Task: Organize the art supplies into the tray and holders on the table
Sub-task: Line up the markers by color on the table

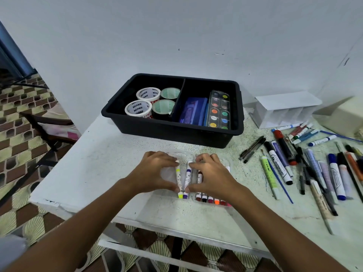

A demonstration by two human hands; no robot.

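A clear plastic marker pack [169, 173] lies on the white table [110, 154] in front of me. My left hand [155, 171] pinches a yellow-capped marker [178, 181] between fingertips and thumb. My right hand [208, 175] pinches a purple-capped marker [187, 180] right beside it. More markers with red, pink and orange caps [211, 200] lie in the pack under my right hand. Behind them stands the black tray [137, 122] holding tape rolls [145, 105], a blue eraser [193, 112] and a watercolour palette [219, 109].
Several loose pens, markers and brushes [306, 165] lie scattered on the right of the table. A white divided holder [284, 108] stands at the back right beside a pale box [345, 116]. A chair [49, 126] stands left of the table.
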